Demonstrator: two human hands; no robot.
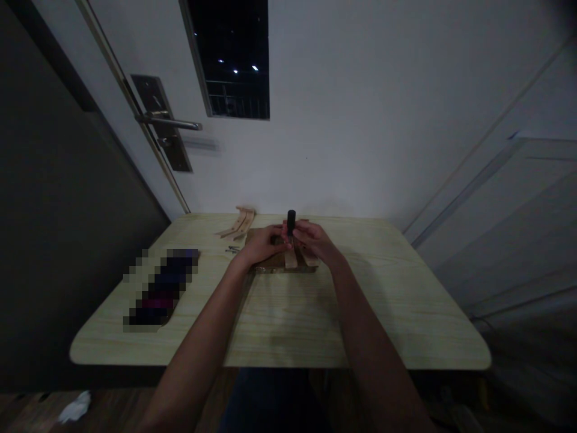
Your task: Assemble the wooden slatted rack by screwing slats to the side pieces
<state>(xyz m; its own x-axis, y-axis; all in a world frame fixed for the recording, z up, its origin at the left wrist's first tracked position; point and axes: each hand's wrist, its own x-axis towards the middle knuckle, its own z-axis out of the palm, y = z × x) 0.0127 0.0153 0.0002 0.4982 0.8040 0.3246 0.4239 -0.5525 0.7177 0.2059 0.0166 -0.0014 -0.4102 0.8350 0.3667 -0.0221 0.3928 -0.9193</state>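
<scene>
Metal door handle, dark window, white scrap on floor

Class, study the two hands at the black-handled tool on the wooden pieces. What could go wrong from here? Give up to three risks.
1. The black-handled tool stands upright between the left hand and the right hand; a slip could jab a finger.
2. The small metal pieces lie loose on the table near the left wrist; a nudge might scatter them.
3. The light is dim, so the tip may be hard to place.
</scene>
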